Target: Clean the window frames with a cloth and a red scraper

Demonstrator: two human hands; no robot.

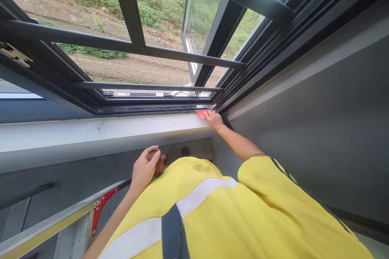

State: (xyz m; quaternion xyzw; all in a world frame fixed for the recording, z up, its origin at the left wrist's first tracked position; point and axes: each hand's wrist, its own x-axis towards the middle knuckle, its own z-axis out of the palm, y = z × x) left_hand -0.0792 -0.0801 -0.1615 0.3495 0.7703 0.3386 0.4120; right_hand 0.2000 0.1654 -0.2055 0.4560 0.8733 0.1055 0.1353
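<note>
Head view, centre frame: your right hand (213,120) pinches the red scraper (201,113) into the window frame (146,109) corner; your left hand (145,168) clutches a brown rag (160,163); scraping likely underway, wiping next

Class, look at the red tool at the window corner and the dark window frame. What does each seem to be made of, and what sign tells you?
red tool: probably plastic, going by its flat, thin, evenly coloured matte blade, pressed by the right hand.
window frame: likely painted or coated metal, from its slim, straight dark bars with a satin sheen.
</note>
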